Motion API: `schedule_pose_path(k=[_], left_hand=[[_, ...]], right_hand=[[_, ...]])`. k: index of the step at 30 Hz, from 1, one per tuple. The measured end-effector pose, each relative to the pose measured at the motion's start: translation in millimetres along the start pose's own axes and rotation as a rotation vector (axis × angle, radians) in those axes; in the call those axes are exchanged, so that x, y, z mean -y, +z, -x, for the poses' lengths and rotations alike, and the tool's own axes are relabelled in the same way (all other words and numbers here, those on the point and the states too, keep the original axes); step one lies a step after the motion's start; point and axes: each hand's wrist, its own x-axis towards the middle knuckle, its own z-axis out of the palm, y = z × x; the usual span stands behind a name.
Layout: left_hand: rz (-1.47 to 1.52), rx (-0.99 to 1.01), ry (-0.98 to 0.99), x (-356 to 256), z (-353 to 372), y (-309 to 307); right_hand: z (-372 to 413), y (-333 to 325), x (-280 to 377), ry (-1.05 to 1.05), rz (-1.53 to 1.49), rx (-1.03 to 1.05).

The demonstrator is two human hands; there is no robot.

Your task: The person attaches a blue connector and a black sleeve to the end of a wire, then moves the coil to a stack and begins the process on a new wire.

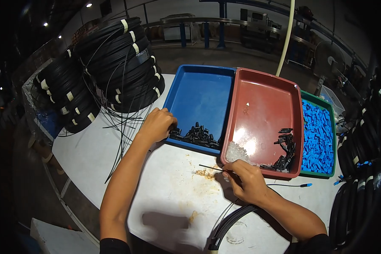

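My left hand (pixel 157 125) reaches over the left rim of the blue tray (pixel 201 95), its fingers curled at the small black connector parts (pixel 195 134) heaped along the near side. Whatever those fingertips hold is hidden. My right hand (pixel 246 181) pinches a thin black cable (pixel 211 167) close to its end, which points left in front of the trays. Below that hand a coil of black cable (pixel 230 224) lies on the table. From behind the wrist a cable end with a blue connector (pixel 305 185) sticks out to the right.
A red tray (pixel 262 99) holds clear plastic bits (pixel 237 151) and black parts (pixel 285 150). Right of it, a green tray (pixel 334 158) contains many blue connectors (pixel 317 135). Tall stacks of coiled black cable (pixel 118 63) stand at the left; more coils (pixel 355 203) hang at the right.
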Motion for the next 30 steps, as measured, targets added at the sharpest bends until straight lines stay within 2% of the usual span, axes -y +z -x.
schedule_pose_path(k=[4,8,11,13,14,16,17,18,20,21,24,30], left_hand=[[0.108,-0.064,-0.009,-1.3,3.4,0.4],[0.119,-0.045,0.043,-2.5,6.3,-7.9],[0.217,-0.151,-0.01,-23.4,11.8,-19.7],[0.427,-0.38,-0.049,-41.4,10.5,-24.6],[0.426,-0.385,-0.031,-48.8,8.2,-28.6],[0.803,-0.428,-0.054,-64.8,2.8,-35.0],[0.968,-0.434,-0.125,-75.3,1.9,-35.1],[0.971,-0.429,-0.105,-85.6,-0.5,-37.5],[1.27,-0.456,-0.155,-110.3,-4.8,-41.2],[1.382,-0.512,-0.128,-126.1,-6.9,-40.9],[1.641,-0.493,-0.157,-167.0,-10.7,-36.4],[1.833,-0.445,-0.095,-242.1,-10.4,-28.6]], right_hand=[[-0.9,-5.9,6.5,0.044,0.061,0.066],[3.7,-4.4,2.1,-0.027,0.075,0.057],[10.0,-6.2,0.6,-0.02,0.144,0.095],[13.1,-11.7,4.2,0.028,0.179,0.127],[15.0,-13.5,4.0,0.032,0.19,0.112],[19.5,-14.4,-2.1,0.064,0.209,0.078],[21.4,-15.7,-3.9,0.089,0.231,0.055],[25.0,-19.5,-7.6,0.1,0.239,0.04],[36.5,-28.0,-13.1,0.167,0.281,0.019],[42.1,-35.1,-14.4,0.181,0.288,-0.03],[56.6,-57.7,-25.0,0.266,0.22,-0.177],[82.9,-111.7,-13.6,0.465,0.051,-0.174]])
